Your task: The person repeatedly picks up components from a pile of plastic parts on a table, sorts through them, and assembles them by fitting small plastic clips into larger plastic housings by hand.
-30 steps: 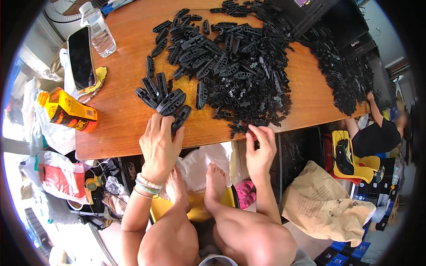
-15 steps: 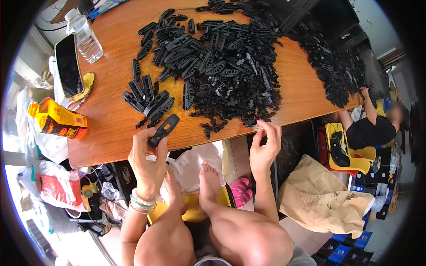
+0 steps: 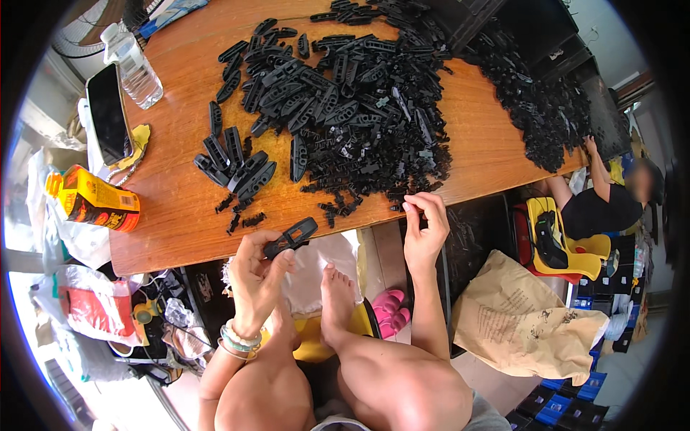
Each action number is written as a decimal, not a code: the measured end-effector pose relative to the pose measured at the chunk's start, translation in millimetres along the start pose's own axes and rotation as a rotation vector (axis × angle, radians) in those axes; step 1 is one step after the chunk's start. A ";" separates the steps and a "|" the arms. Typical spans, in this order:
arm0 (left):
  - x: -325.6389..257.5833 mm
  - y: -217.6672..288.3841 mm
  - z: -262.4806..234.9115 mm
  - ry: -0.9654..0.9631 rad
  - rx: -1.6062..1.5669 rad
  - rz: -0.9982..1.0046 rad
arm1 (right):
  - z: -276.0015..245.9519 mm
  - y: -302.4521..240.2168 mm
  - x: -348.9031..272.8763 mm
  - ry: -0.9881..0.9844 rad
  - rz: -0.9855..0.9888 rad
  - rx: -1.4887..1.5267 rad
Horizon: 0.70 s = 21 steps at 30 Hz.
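My left hand (image 3: pixel 260 269) pinches a long black plastic part (image 3: pixel 293 238) with an oval slot, held tilted just off the table's near edge. My right hand (image 3: pixel 427 233) is closed, thumb and index finger together, by the near edge of a heap of small black clips (image 3: pixel 366 161). Anything between those fingertips is too small to make out. Long black plastic parts (image 3: pixel 298 93) lie piled behind the clips. A small group of similar long parts (image 3: pixel 248 176) sits apart at the left, with a few loose clips (image 3: pixel 253 220) in front.
On the wooden table (image 3: pixel 180 86) at left stand a water bottle (image 3: pixel 136 72), a phone (image 3: pixel 108 115) and a yellow-black bottle (image 3: pixel 97 197). Another black heap (image 3: pixel 546 122) lies at right, where a person (image 3: pixel 604 205) reaches in. A brown paper bag (image 3: pixel 521 316) is on my right.
My left hand has moved right and slightly nearer with the black part, which now points right. My right hand has shifted slightly left; its fingers have drawn together.
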State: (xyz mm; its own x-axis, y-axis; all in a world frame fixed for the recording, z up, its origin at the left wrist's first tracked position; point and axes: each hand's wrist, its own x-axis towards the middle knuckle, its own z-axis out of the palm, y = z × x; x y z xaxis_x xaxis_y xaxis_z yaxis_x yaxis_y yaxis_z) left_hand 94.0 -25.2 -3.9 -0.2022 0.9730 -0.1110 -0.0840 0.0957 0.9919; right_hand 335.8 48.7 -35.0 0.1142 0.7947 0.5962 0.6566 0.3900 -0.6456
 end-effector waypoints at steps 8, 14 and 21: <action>-3.2 -0.9 -2.8 0.015 -0.104 -0.076 | 8.9 -6.4 -7.2 0.226 0.043 0.269; -7.2 -7.1 -0.4 -0.073 -0.039 0.093 | 29.4 -102.1 -30.3 -0.215 0.368 0.864; -6.4 9.7 -16.9 -0.263 -0.461 -0.203 | 29.2 -111.0 -24.2 -0.371 0.392 0.834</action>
State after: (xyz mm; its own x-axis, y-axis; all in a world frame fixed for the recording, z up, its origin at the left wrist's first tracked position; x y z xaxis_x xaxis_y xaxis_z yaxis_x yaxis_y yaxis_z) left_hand 78.1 -34.0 5.4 0.1078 0.9698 -0.2186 -0.5253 0.2422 0.8157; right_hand 238.4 -0.2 8.3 -0.1231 0.9770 0.1739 -0.1284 0.1581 -0.9790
